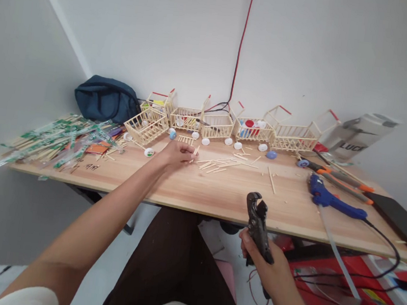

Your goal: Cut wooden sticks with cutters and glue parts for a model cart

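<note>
tabletop [213, 196] | by front edge [182, 208]: right hand [269, 262], cutter [258, 226] | inside: left hand [178, 153], stick [196, 151]

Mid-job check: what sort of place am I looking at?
Probably a craft workspace: small stick carts line the back of a wooden table, loose sticks lie in front of them, and a blue glue gun rests at the right.

Blk cutter [258, 228], cream sticks [271, 180], cream carts [291, 145] w/ red hndls [285, 110], dk blue bag [108, 101]
</note>
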The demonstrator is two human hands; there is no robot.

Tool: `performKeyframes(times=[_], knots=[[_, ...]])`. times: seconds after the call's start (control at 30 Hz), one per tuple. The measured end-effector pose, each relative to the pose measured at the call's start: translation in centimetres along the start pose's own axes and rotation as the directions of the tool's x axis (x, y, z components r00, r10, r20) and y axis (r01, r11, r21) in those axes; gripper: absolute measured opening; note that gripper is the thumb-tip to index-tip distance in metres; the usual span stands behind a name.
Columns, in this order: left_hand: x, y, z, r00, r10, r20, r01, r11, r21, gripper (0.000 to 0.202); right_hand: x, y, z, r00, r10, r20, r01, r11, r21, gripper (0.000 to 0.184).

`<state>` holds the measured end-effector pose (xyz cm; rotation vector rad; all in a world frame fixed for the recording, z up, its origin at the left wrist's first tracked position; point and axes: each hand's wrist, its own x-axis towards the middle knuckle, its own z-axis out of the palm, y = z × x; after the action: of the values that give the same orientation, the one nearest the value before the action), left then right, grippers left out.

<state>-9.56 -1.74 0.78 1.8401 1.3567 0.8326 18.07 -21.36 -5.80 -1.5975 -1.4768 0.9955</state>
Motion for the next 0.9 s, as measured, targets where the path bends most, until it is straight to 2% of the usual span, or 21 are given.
performKeyframes(times=[0.07,0.13,0.23,0.53,0.73,0.9], knots=[[-1.2,-0.4,-0.2,0.998,-0.054,0.027,0.060,0.961,-0.271,0.028,0.0,-0.1,0.2,1.000,0.001,0.008,-0.001,1.000,0.010,0.043],[-2.3,-0.8,-0.1,0.995,-0.100,-0.009,0.090,0.928,-0.361,0.033,-0.1,-0.2,0.4,1.000,0.002,0.019,-0.002,1.000,0.012,0.042],[-3.6,-1.1,0.3,0.991,-0.092,-0.093,0.064,0.961,-0.269,0.030,-0.1,-0.5,0.8,1.000,0.005,0.030,-0.005,1.000,-0.002,0.042],[-5.2,-1.1,1.1,0.983,-0.028,-0.184,0.020,0.999,-0.044,0.022,-0.4,-1.1,0.7,1.000,-0.003,0.021,0.002,1.000,0.004,0.045],[-5.4,-1.0,1.1,0.978,-0.016,-0.210,0.015,1.000,-0.007,0.017,-0.4,-1.0,0.6,1.000,-0.012,0.021,0.012,1.000,-0.006,0.044],[-5.8,-0.9,1.3,0.969,-0.014,-0.248,-0.003,0.998,-0.070,0.014,-0.3,-1.0,0.7,1.000,-0.010,0.022,0.010,1.000,-0.016,0.044]])
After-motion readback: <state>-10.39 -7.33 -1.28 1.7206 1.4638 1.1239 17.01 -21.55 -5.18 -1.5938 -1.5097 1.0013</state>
